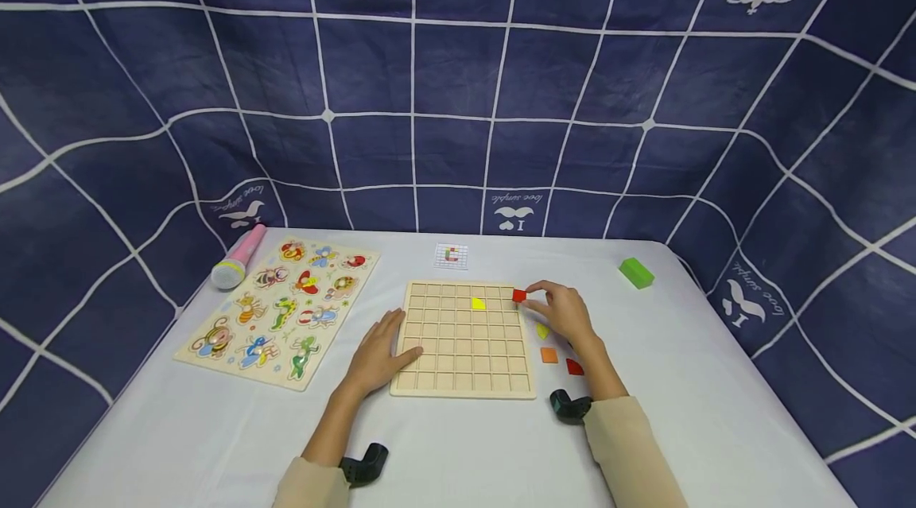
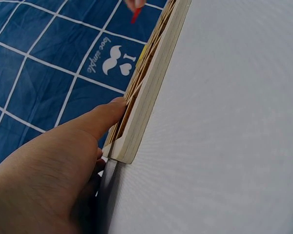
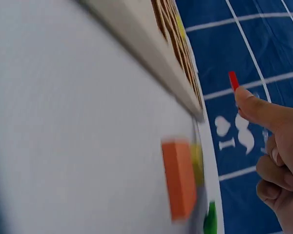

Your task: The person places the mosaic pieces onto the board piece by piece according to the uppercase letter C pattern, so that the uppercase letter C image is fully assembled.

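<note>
A wooden grid board [image 1: 465, 349] lies flat on the table, with a yellow tile [image 1: 478, 304] in one of its upper cells. My left hand [image 1: 375, 353] rests along the board's left edge, its thumb [image 2: 107, 115] laid over the rim and its fingers mostly straight. Near the board's upper right corner, my right hand [image 1: 565, 313] pinches a small red tile [image 1: 519, 296] between thumb and fingertip. In the right wrist view the red tile [image 3: 234, 81] is held up, tilted. Right of the board lie a yellow piece [image 1: 542, 330], an orange square tile [image 1: 549, 355] and another red piece [image 1: 575, 366].
A small card [image 1: 452, 256] with a coloured grid pattern lies behind the board. To the left are an insect puzzle board [image 1: 275, 381] and a pink toy microphone [image 1: 246, 248]. A green block [image 1: 636, 273] stands far right. Dark blue checked cloth [image 1: 458, 150] hangs around the table.
</note>
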{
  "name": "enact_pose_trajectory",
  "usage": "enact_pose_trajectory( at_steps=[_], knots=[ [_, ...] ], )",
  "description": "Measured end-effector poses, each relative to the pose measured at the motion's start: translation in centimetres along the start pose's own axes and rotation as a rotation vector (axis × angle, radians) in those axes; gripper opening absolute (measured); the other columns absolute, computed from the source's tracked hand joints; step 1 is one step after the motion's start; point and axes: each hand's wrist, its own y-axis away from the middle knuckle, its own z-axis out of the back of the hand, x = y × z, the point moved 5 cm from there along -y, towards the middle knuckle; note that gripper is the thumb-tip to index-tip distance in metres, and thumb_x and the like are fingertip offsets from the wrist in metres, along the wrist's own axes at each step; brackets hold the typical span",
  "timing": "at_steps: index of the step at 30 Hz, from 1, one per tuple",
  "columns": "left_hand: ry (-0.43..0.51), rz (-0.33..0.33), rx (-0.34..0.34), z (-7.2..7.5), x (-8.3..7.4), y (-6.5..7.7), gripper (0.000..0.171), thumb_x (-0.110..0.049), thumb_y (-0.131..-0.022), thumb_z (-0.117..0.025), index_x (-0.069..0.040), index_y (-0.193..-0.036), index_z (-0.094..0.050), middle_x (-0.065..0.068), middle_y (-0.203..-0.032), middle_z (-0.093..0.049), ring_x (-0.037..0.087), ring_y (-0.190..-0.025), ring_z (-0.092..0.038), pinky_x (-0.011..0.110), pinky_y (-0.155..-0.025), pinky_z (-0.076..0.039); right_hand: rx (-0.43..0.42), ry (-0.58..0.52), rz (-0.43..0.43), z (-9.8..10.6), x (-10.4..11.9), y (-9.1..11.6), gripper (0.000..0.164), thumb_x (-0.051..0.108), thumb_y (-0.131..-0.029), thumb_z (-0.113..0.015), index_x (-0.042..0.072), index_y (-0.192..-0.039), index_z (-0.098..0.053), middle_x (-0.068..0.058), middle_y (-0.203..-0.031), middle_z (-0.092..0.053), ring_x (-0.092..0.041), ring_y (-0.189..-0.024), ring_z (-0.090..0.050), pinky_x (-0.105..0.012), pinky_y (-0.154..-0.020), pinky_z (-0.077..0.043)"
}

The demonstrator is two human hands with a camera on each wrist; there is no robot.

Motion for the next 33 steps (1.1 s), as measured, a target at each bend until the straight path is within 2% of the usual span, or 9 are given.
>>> enact_pose_trajectory(
  at_steps=[9, 14, 21, 27, 33],
  knots=[
    [0.002, 0.015, 0.007, -0.3, 0.5, -0.1, 0.082, -0.04, -0.081, -0.067, 0.001, -0.142, -0.032, 0.017, -0.148, -0.027, 0.032, -0.138, -0.016, 0.048, -0.111, -0.011, -0.053, -0.023, 0.079, -2.5, 5.4, -2.2, 0.034, 0.036, -0.075, -0.075, 0.015, -0.101, -0.07, 0.004, -0.049, -0.033, -0.01, -0.045, -0.024, -0.023, -0.04, -0.02],
    [-0.003, 0.01, 0.005, -0.4, 0.6, -0.2, 0.081, -0.041, -0.081, -0.067, 0.001, -0.142, -0.032, 0.016, -0.147, -0.028, 0.032, -0.138, -0.016, 0.047, -0.111, -0.012, -0.003, -0.015, 0.103, -4.4, 7.0, -2.6, 0.032, 0.038, -0.077, -0.073, 0.017, -0.101, -0.07, 0.004, -0.051, -0.037, -0.009, -0.046, -0.028, -0.023, -0.039, -0.024],
    [-0.003, 0.006, 0.004, -0.2, 0.5, -0.2, 0.082, -0.041, -0.081, -0.067, 0.001, -0.142, -0.032, 0.016, -0.147, -0.028, 0.032, -0.138, -0.016, 0.046, -0.112, -0.011, 0.075, 0.016, 0.075, -6.1, 7.3, -3.0, 0.026, 0.036, -0.077, -0.074, 0.019, -0.096, -0.071, 0.004, -0.056, -0.048, -0.01, -0.049, -0.037, -0.025, -0.042, -0.033],
    [-0.008, -0.004, 0.0, -0.3, 0.5, -0.2, 0.082, -0.041, -0.081, -0.067, 0.001, -0.142, -0.031, 0.017, -0.147, -0.028, 0.032, -0.137, -0.017, 0.046, -0.112, -0.012, 0.128, 0.028, 0.068, -6.6, 7.0, -2.9, 0.023, 0.033, -0.077, -0.075, 0.019, -0.094, -0.072, 0.001, -0.072, -0.063, -0.012, -0.059, -0.05, -0.028, -0.05, -0.043],
    [-0.005, -0.006, -0.003, -0.3, 0.5, -0.1, 0.082, -0.041, -0.081, -0.067, 0.001, -0.142, -0.032, 0.017, -0.147, -0.028, 0.032, -0.137, -0.017, 0.046, -0.112, -0.012, 0.149, 0.035, 0.067, -6.9, 6.9, -2.8, 0.025, 0.034, -0.077, -0.074, 0.019, -0.097, -0.071, -0.002, -0.08, -0.066, -0.012, -0.062, -0.052, -0.028, -0.052, -0.045]
  ],
)
